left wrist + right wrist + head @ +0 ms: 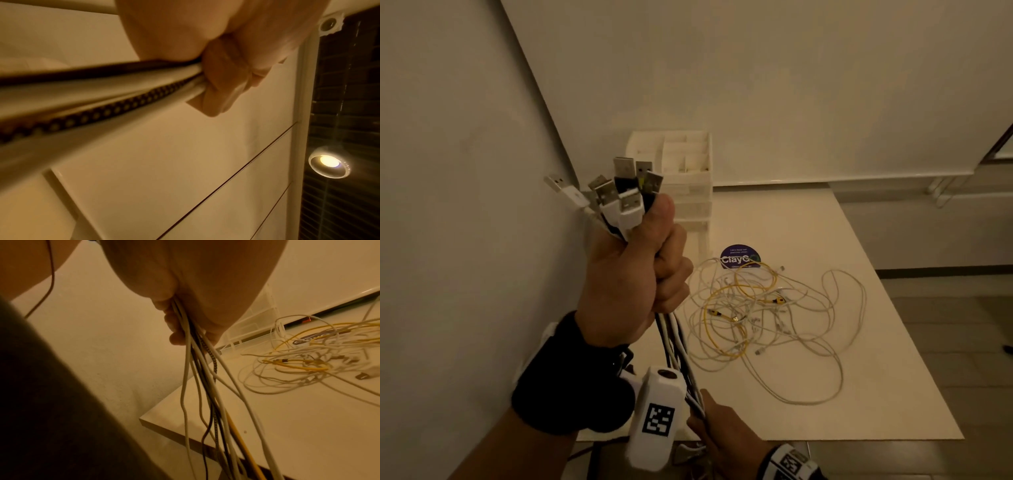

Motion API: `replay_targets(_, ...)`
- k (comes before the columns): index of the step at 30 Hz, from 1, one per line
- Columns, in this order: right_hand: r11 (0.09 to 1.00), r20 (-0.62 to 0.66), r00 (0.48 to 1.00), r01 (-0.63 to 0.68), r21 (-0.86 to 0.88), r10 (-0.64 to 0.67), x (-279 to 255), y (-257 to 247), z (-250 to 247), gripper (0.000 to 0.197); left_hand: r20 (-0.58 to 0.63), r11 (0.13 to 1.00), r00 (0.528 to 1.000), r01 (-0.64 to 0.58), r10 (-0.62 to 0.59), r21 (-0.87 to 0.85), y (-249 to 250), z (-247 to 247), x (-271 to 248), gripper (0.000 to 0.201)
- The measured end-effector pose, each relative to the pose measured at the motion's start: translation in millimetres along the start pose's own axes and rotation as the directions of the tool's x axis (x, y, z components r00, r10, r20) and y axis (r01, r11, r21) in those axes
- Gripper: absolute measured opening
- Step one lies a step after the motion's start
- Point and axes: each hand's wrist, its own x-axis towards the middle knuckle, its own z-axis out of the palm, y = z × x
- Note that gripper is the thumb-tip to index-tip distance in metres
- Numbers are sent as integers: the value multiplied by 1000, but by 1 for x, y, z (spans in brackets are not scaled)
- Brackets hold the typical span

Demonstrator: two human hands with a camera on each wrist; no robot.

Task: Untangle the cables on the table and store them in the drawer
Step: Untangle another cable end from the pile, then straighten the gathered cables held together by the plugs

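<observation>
My left hand is raised in a fist around a bundle of cables, with their USB plugs fanned out above the thumb. In the left wrist view its curled fingers squeeze white, black and braided cords. Lower down, my right hand grips the same bundle; the right wrist view shows its fingers closed round the hanging cords. A tangle of white and yellow cables lies loose on the white table. The white drawer unit stands at the table's back left.
A purple round sticker lies on the table behind the tangle. A wall runs close along the left. The table's near edge has the bundle's tails hanging past it. A wrist camera with a marker sits on my left wrist.
</observation>
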Motion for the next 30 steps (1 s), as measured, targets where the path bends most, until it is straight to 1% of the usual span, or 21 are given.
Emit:
replay_targets(3, 999, -10, 999, -46, -11, 46, 0, 8, 0, 10, -50, 999, 998, 29, -27, 46, -8, -1, 3, 53)
replay_targets(6, 998, -13, 998, -55, -3, 55, -1, 14, -7, 11, -81, 999, 997, 12, -9, 32, -13, -5, 3, 50)
replay_targets(9, 995, 50, 996, -78, 70, 74, 2, 12, -11, 8, -80, 999, 997, 11, -8, 35, -15, -1, 4, 49)
replay_targets(11, 992, 98, 994, -64, 109, 53, 2, 14, -14, 10, -69, 998, 997, 22, -19, 53, -19, 4, 3, 48)
replay_targets(12, 996, 108, 994, -37, 75, 28, 1, 21, -19, 22, -63, 997, 998, 29, -25, 67, -21, 7, 2, 47)
replay_targets(14, 1000, 152, 988, -5, -26, 9, -3, 41, -38, 54, -49, 994, 998, 32, -27, 101, -23, 9, 0, 47)
replay_targets(15, 998, 176, 984, -16, -63, 27, -5, 52, -50, 67, -45, 993, 998, 37, -32, 113, -22, 9, -1, 47)
replay_targets(16, 994, 189, 980, -46, -104, 65, -6, 63, -63, 75, -48, 992, 998, 44, -39, 116, -22, 9, -2, 47)
replay_targets(17, 981, 172, 978, -89, -173, 119, -4, 74, -77, 78, -55, 992, 997, 50, -44, 112, -22, 8, -2, 46)
replay_targets(18, 951, 112, 978, -137, -277, 174, 0, 85, -89, 77, -65, 993, 997, 55, -48, 108, -22, 7, -2, 46)
replay_targets(19, 907, 18, 979, -180, -381, 202, 6, 94, -101, 73, -78, 993, 996, 58, -50, 107, -22, 7, -2, 46)
replay_targets(21, 804, -191, 964, -259, -535, 184, 20, 111, -121, 64, -102, 992, 993, 64, -53, 108, -25, 7, -1, 45)
replay_targets(22, 754, -250, 955, -280, -594, 158, 28, 117, -129, 61, -111, 991, 992, 71, -59, 109, -26, 7, -1, 46)
replay_targets(23, 707, -273, 951, -292, -645, 144, 34, 123, -135, 58, -116, 991, 991, 79, -66, 111, -28, 7, -1, 46)
replay_targets(27, 530, -278, 951, -305, -791, 132, 57, 136, -145, 40, -101, 988, 992, 87, -74, 131, -29, 3, -1, 46)
replay_targets(29, 471, -240, 961, -277, -838, 138, 64, 144, -149, 36, -96, 989, 993, 83, -71, 126, -28, 1, 0, 50)
replay_targets(30, 459, -211, 967, -252, -852, 139, 66, 147, -153, 34, -96, 989, 993, 81, -69, 122, -28, 0, 1, 51)
